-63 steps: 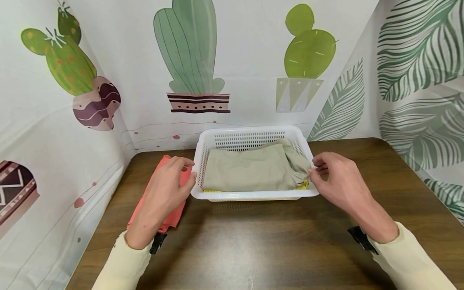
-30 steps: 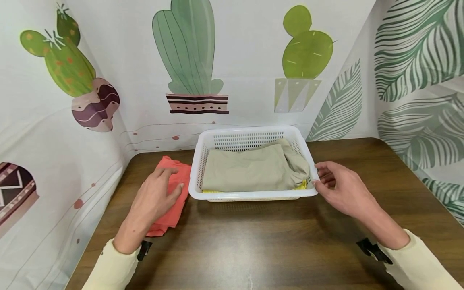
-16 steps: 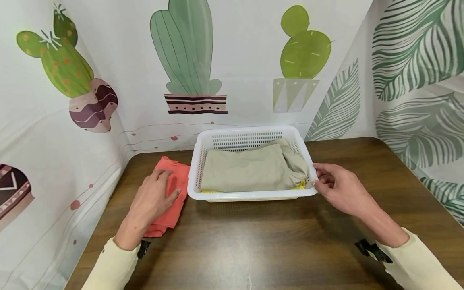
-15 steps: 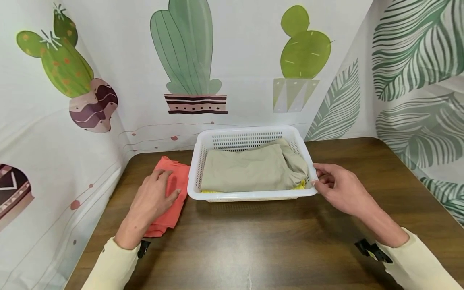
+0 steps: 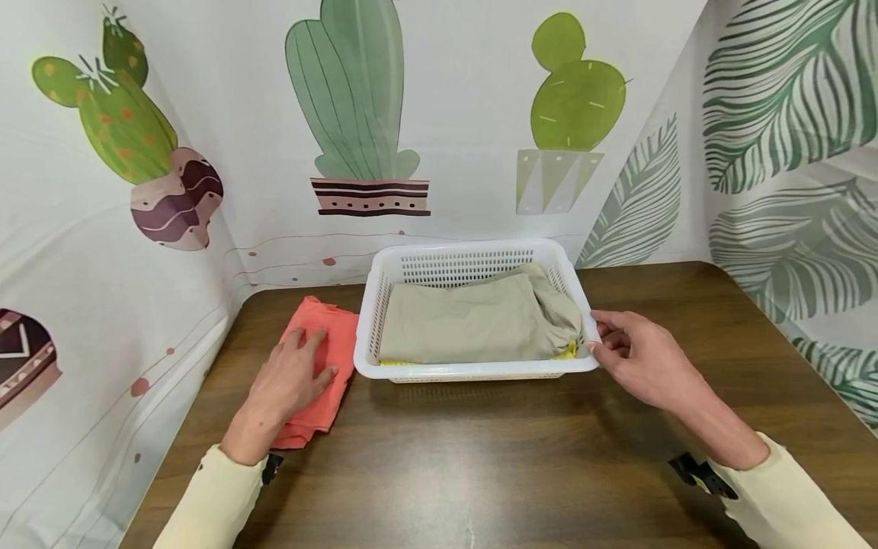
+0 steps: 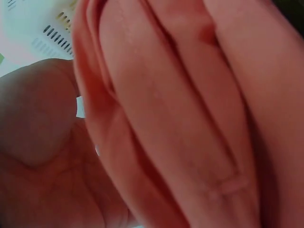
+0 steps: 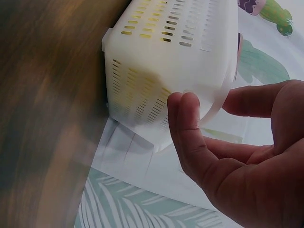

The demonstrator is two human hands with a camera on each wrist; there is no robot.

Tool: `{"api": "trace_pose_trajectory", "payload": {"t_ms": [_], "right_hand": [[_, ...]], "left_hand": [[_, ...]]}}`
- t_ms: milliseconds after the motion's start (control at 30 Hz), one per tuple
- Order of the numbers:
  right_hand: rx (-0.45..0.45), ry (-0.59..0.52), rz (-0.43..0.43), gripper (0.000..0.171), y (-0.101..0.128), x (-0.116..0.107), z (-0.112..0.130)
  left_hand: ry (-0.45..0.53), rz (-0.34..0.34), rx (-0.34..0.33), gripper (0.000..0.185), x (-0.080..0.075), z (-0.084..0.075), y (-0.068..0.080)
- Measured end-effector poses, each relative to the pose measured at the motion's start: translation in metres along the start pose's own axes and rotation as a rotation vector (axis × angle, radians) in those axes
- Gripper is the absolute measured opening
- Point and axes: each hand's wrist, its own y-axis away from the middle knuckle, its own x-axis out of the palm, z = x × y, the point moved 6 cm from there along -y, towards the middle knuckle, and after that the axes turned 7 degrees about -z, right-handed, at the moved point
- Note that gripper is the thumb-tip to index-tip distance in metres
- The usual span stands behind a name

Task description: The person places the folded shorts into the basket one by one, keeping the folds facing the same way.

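A white plastic basket [image 5: 480, 370] stands at the back of the table, holding a folded beige garment [image 5: 466, 324] with bits of yellow fabric [image 5: 568, 352] showing beneath. My right hand [image 5: 645, 362] pinches the basket's right rim; in the right wrist view its fingertips [image 7: 191, 116] rest against the outer wall, the thumb at the rim. Left of the basket lies a folded coral-red cloth [image 5: 334, 358]. Over its left part is my left hand [image 5: 284, 381], fingers spread and slightly bent. The coral cloth [image 6: 175, 118] fills most of the left wrist view, so the fingertips there are hidden.
The dark wooden table [image 5: 439, 465] reaches back to a white wall cloth [image 5: 466, 183] printed with cacti and leaves. Black straps [image 5: 703, 476] circle both wrists over cream sleeves [image 5: 213, 496].
My left hand has left the basket's left rim and moved left over the coral cloth. The right hand has closed on the right rim. The basket's position looks nearly the same.
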Motion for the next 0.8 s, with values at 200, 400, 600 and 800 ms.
{"api": "trace_pose_trajectory", "payload": {"t_ms": [200, 400, 600, 800], "right_hand": [[-0.004, 0.004, 0.012, 0.048, 0.0005, 0.0005, 0.0], [-0.017, -0.007, 0.014, 0.048, 0.0001, 0.002, 0.0008], [-0.023, -0.017, 0.015, 0.047, 0.0003, 0.0016, 0.0023], [0.005, -0.06, 0.049, 0.049, -0.0009, 0.001, 0.0017]], "left_hand": [[-0.001, 0.024, -0.003, 0.069, 0.0039, 0.0027, -0.001], [-0.023, 0.039, 0.011, 0.072, 0.0068, 0.0062, -0.0021], [-0.045, 0.048, 0.022, 0.074, 0.0074, 0.0055, -0.0026], [-0.05, 0.035, 0.051, 0.073, 0.008, 0.0032, -0.003]]}}
